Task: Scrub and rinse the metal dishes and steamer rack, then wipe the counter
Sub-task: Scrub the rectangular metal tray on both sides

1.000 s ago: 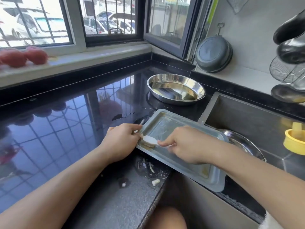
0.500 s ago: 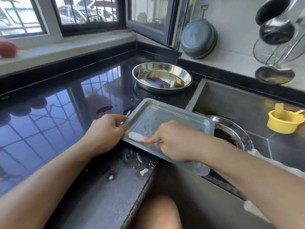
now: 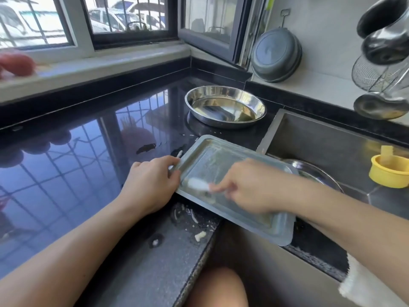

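A rectangular metal tray (image 3: 223,160) lies across the corner of the black counter (image 3: 73,165) and the sink edge. My left hand (image 3: 150,182) grips the tray's left rim. My right hand (image 3: 245,187) holds a small white brush (image 3: 198,183), its head pressed on the tray's near-left part. A round steel dish (image 3: 224,105) stands on the counter behind the tray. Another round metal dish (image 3: 314,171) sits in the sink, partly hidden by my right arm.
The sink (image 3: 332,142) opens at right with a yellow cup (image 3: 389,171) on its ledge. White food scraps (image 3: 200,235) lie on the counter's front edge. A dark pan (image 3: 276,56), ladles and a wire strainer (image 3: 376,74) hang on the wall.
The brush head has shifted slightly along the tray's near-left part. My left hand keeps its grip on the rim. The view moved a little.
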`<control>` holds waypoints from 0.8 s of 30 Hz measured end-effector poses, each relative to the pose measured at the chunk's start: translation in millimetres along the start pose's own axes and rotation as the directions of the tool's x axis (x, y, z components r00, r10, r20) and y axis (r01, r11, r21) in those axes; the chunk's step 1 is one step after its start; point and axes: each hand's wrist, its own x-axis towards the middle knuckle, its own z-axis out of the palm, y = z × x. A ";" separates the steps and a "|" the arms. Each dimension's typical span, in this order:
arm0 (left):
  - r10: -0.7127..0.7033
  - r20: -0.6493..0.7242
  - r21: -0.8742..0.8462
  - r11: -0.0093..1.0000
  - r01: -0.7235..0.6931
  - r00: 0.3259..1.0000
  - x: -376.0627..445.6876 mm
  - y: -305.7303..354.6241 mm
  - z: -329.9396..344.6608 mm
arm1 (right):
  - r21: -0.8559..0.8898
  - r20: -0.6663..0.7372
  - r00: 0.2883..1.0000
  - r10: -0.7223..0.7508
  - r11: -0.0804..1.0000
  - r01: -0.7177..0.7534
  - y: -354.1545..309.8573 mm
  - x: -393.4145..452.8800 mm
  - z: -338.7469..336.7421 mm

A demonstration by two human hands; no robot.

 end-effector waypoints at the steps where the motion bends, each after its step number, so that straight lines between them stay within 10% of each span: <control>1: -0.004 -0.002 0.006 1.000 0.004 1.000 0.1 -0.1 0.7 | -0.015 0.029 0.999 -0.018 1.000 0.018 -3.7 -5.4 2.1; 6: -0.016 0.004 0.009 1.000 0.016 1.000 -0.8 2.1 -0.7 | -0.094 -0.197 0.952 0.236 0.962 -0.258 43.6 34.6 -30.9; 24: -0.008 -0.016 0.059 0.998 0.009 1.000 0.4 -0.4 1.2 | -0.148 -0.140 0.945 0.296 0.937 -0.316 66.7 7.9 -34.6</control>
